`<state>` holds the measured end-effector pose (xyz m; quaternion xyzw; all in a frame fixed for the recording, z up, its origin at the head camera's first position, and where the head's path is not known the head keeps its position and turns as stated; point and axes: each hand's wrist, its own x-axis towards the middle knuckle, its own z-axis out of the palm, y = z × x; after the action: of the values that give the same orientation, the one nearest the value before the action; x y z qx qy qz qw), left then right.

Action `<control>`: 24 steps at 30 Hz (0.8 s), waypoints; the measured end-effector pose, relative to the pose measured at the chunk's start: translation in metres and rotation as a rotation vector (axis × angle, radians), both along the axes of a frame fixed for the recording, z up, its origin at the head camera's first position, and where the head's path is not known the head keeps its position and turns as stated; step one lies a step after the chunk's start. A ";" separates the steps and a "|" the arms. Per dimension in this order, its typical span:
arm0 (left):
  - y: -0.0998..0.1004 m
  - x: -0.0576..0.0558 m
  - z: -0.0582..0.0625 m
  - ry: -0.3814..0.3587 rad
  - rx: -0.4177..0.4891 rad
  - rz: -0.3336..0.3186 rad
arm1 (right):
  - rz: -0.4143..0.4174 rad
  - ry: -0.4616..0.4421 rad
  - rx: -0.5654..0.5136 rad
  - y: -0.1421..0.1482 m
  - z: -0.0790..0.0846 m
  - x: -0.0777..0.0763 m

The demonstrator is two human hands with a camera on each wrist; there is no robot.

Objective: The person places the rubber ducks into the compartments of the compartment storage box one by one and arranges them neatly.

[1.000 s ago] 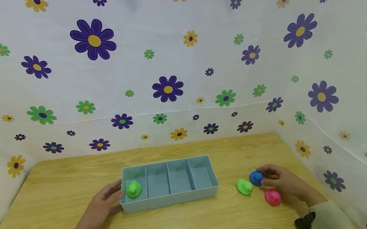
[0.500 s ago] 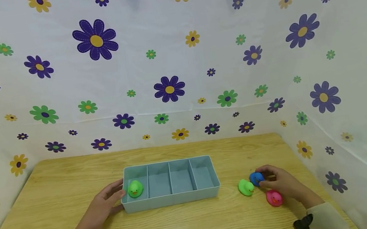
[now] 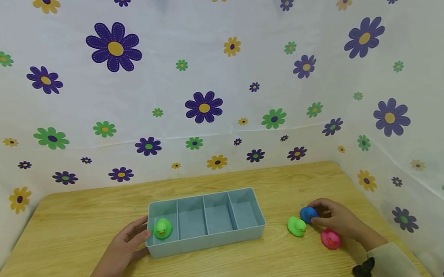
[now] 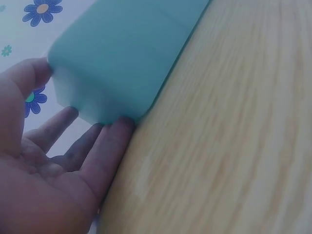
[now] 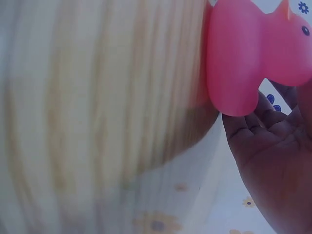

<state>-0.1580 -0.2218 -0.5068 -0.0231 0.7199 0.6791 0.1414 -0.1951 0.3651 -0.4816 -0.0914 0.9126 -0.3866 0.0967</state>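
Observation:
A light blue tray (image 3: 207,242) with several compartments in a row sits on the table. A green rubber duck (image 3: 162,228) is in its leftmost compartment. My left hand (image 3: 120,250) rests at the tray's left end, thumb by the rim and fingertips against the end wall (image 4: 105,92). To the right of the tray, my right hand (image 3: 338,219) holds a blue rubber duck (image 3: 308,214) between thumb and fingers. Beside it are another green rubber duck (image 3: 296,226) and a pink rubber duck (image 3: 330,239). In the right wrist view the pink duck (image 5: 239,58) hides the fingertips.
The wooden table (image 3: 239,272) ends at a white flowered cloth (image 3: 164,80) hanging behind it. The same cloth runs along the right side, near the right forearm. Each wrist carries a small black device (image 3: 363,271) over a light sleeve (image 3: 394,263).
The right hand has shifted very slightly left with the blue duck. The left hand, the tray and the other ducks have stayed in place; the head view sways a little.

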 end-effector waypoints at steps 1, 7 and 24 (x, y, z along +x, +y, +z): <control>0.000 0.000 0.000 0.002 0.000 0.000 | 0.001 0.007 -0.002 -0.001 0.000 0.000; -0.002 0.000 -0.001 0.014 0.003 -0.008 | -0.001 0.019 -0.018 0.000 0.001 0.001; -0.001 -0.001 -0.001 -0.009 0.009 0.006 | 0.007 0.046 -0.109 -0.001 0.020 -0.002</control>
<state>-0.1593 -0.2232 -0.5078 -0.0279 0.7163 0.6825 0.1426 -0.1975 0.3644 -0.4615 -0.1088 0.8917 -0.4333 0.0720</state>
